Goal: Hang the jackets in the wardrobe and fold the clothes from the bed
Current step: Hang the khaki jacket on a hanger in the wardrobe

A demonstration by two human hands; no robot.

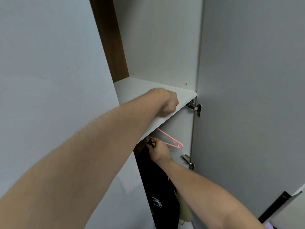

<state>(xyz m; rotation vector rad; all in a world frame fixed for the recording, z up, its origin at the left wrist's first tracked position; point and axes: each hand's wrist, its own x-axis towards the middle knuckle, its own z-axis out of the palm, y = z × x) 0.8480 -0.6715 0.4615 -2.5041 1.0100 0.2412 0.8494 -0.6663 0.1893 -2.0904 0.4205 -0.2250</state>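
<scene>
Left hand (166, 103) curls over the shelf (184, 95) edge, probably for balance. Below the shelf, right hand (159, 151) pinches the black jacket (156, 179)'s hanger top, likely hooking it beside the pink hanger (171, 140).

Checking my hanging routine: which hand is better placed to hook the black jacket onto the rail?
Right hand: it already holds the black jacket's hanger below the shelf. Left hand grips the shelf edge.

This is a home bedroom or dressing corner, seen from right inside an open wardrobe (158, 38). White panels, a bare shelf (132, 90), metal door hinges (194, 107), a pink hanger (173, 141) and a hanging black jacket (158, 187) show it.
</scene>
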